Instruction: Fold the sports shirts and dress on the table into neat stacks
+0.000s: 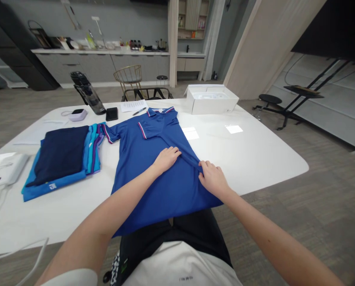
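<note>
A blue polo shirt (153, 180) lies spread on the white table, its collar at the far end and its lower hem hanging over the near edge. One sleeve is folded inward across the chest, and the other points left. My left hand (167, 159) rests on the shirt with its fingers stretched along the folded part. Farther right, my right hand (213, 178) has its fingers closed on the shirt's right side edge. The cloth between both hands forms a long crease. Left of the shirt is a stack of folded clothes (62, 155), dark navy on top, with blue and purple layers below.
On the white table (255, 159) stand an open white box (211, 99), a dark bottle (89, 95), a black wallet-like item (112, 114), a lilac device (78, 115), paper (132, 105) and a pen (139, 111). A white device (6, 171) with cables sits at the left.
</note>
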A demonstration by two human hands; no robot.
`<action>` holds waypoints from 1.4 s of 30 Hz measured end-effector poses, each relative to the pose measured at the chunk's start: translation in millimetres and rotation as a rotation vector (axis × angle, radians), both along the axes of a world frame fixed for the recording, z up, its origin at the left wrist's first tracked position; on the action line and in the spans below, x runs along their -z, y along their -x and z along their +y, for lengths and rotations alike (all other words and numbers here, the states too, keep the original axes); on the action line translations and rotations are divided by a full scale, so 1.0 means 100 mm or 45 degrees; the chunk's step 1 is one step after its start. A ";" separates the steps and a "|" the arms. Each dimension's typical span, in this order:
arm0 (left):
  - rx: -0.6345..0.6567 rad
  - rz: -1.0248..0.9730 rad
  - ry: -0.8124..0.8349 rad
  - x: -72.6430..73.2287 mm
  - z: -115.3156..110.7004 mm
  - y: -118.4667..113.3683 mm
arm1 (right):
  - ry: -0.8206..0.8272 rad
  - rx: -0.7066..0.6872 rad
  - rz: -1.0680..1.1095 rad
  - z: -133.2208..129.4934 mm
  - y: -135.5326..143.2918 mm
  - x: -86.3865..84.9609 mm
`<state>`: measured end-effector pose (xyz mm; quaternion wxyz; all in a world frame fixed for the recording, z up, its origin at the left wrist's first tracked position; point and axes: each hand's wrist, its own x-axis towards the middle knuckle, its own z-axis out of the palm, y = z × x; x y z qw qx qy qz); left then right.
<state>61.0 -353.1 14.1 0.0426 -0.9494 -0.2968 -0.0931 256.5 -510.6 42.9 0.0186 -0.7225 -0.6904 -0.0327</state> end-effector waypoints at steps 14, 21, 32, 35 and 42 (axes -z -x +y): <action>0.161 0.036 -0.036 -0.01 -0.17 -0.30 | -0.059 0.043 -0.107 -0.76 -0.34 0.07; 0.126 -0.055 -0.059 -0.16 -0.18 -0.21 | -0.053 -0.182 0.260 -0.83 -0.24 -0.11; 0.138 0.031 -0.095 -0.17 -0.34 0.46 | 0.018 -0.402 0.773 -0.95 0.50 -0.22; 0.150 0.043 -0.088 -0.05 -0.44 0.47 | 0.068 -0.426 0.803 -0.97 0.64 -0.11; 0.126 -0.018 -0.064 -0.04 -0.48 0.46 | 0.103 -0.427 0.804 -1.05 0.72 -0.10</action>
